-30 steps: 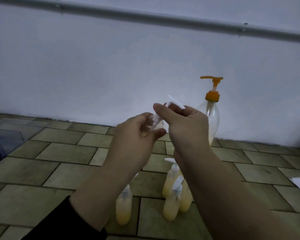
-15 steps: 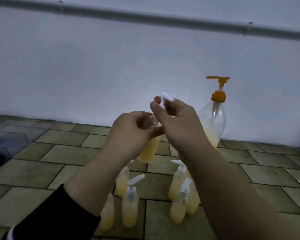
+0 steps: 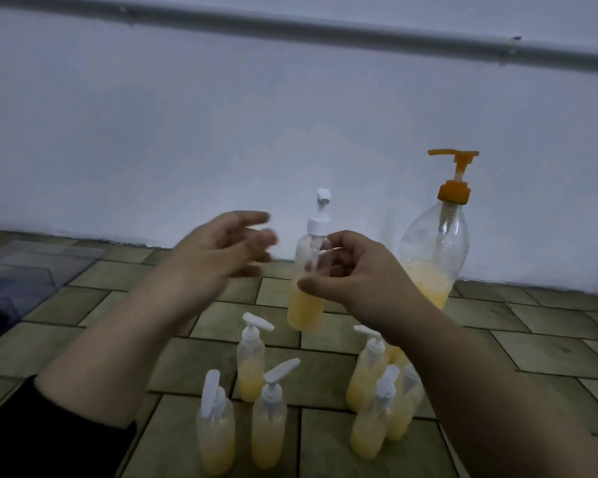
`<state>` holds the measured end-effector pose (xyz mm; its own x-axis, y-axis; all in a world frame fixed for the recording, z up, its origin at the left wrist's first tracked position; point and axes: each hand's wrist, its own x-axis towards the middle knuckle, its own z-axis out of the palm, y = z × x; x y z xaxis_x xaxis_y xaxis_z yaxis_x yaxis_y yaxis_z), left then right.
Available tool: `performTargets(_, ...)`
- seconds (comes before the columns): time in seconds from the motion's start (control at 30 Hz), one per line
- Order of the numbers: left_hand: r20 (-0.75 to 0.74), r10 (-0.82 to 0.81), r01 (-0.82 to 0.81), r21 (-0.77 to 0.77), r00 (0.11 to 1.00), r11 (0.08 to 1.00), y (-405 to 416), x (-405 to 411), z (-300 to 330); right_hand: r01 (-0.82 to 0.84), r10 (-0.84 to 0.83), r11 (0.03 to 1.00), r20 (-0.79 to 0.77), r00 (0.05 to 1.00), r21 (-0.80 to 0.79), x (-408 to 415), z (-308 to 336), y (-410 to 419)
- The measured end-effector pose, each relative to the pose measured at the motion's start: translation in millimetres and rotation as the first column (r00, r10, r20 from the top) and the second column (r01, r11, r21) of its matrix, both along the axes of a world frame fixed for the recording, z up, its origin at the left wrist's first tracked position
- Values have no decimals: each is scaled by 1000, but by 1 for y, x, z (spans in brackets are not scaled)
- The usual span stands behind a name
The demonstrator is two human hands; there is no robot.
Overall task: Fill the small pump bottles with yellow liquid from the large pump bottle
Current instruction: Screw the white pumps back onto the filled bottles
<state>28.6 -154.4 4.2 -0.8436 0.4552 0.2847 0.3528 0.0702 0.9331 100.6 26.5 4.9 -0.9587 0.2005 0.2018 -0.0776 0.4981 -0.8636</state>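
My right hand (image 3: 356,274) grips a small clear pump bottle (image 3: 306,308) in the air, about half full of yellow liquid, its white pump head on top. My left hand (image 3: 221,253) hovers just left of it, blurred, fingers spread and touching nothing. The large clear bottle (image 3: 432,260) with an orange pump stands behind my right hand by the wall, yellow liquid in its lower part. Several small pump bottles holding yellow liquid stand on the tiled floor below my hands, a left cluster (image 3: 252,377) and a right cluster (image 3: 373,426).
A white wall (image 3: 221,132) with a grey pipe (image 3: 325,29) running across it rises right behind the bottles. Greenish floor tiles (image 3: 549,346) stretch to both sides. A dark, glossy thing (image 3: 11,288) lies at the far left edge.
My left hand has let go of the small bottle and drawn away to the left. My right hand has shifted from the pump head down to the bottle's body. The view tilted downward.
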Motion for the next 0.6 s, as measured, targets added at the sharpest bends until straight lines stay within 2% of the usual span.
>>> performTargets(0.07, -68, 184, -186, -34, 981, 982, -27, -26, -26, 34, -34, 999, 24, 999, 19, -7, 1, 11)
performTargets(0.1, -59, 217, -223, -124, 974, 967, -39, -36, -43, 43, -44, 999, 32, 999, 33, -11, 2, 16)
performTargets(0.13, -6, 174, -171, -244, 985, 955, -47, -43, -60, 53, -55, 997, 40, 998, 58, -16, 3, 22)
performTargets(0.2, 193, -28, 105, -404, 981, 909, -51, -48, -95, 65, -72, 992, 61, 996, 110, -27, 3, 30)
performTargets(0.27, 350, -163, 299, -383, 922, 874, -42, -46, -118, 67, -82, 986, 92, 992, 155, -40, 2, 36)
performTargets(0.3, 370, -209, 348, -364, 905, 864, -36, -43, -125, 67, -88, 981, 108, 990, 183, -48, 1, 37)
performTargets(0.37, 315, -255, 369, -390, 914, 843, -25, -43, -138, 67, -100, 972, 135, 986, 227, -62, -4, 38)
performTargets(0.5, 252, -190, 274, -359, 949, 892, -12, -50, -159, 40, -96, 967, 215, 972, 251, -90, -19, 37)
performTargets(0.6, 192, -251, 309, -391, 949, 867, -9, -56, -162, -9, -73, 967, 307, 949, 256, -107, -33, 35)
